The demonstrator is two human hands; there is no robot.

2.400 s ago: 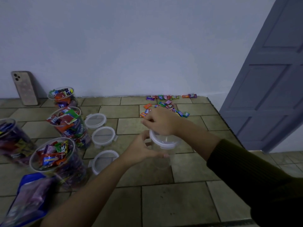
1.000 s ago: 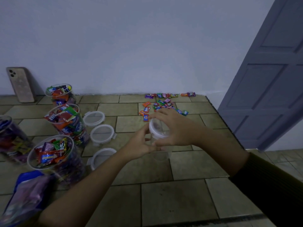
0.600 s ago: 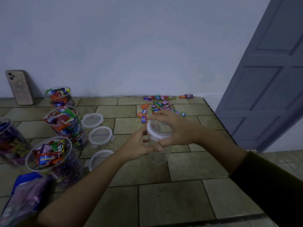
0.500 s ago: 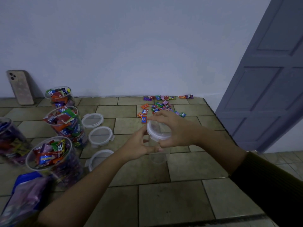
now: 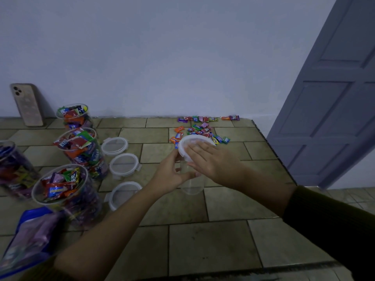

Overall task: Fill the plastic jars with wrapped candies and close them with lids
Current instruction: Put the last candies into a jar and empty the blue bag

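A clear empty plastic jar [image 5: 192,186] stands on the tiled surface at the centre. My left hand [image 5: 172,174] grips its side, fingers curled round it. A white lid [image 5: 187,144] sits tilted on the jar's mouth. My right hand [image 5: 213,162] lies flat on the lid with straight fingers. Loose wrapped candies [image 5: 199,131] are scattered just behind the jar, near the wall. Three spare lids [image 5: 124,164] lie in a row to the left.
Several open jars full of candies [image 5: 81,151] stand at the left. A blue candy bag [image 5: 28,238] lies at the bottom left. A phone [image 5: 27,104] leans on the wall. The surface ends at a dark edge [image 5: 272,148] on the right, beside a grey door [image 5: 334,102].
My right hand held the lid by its rim with curled fingers; now it lies flat on top with straight fingers, and the lid sits tilted. My left hand keeps its grip on the jar.
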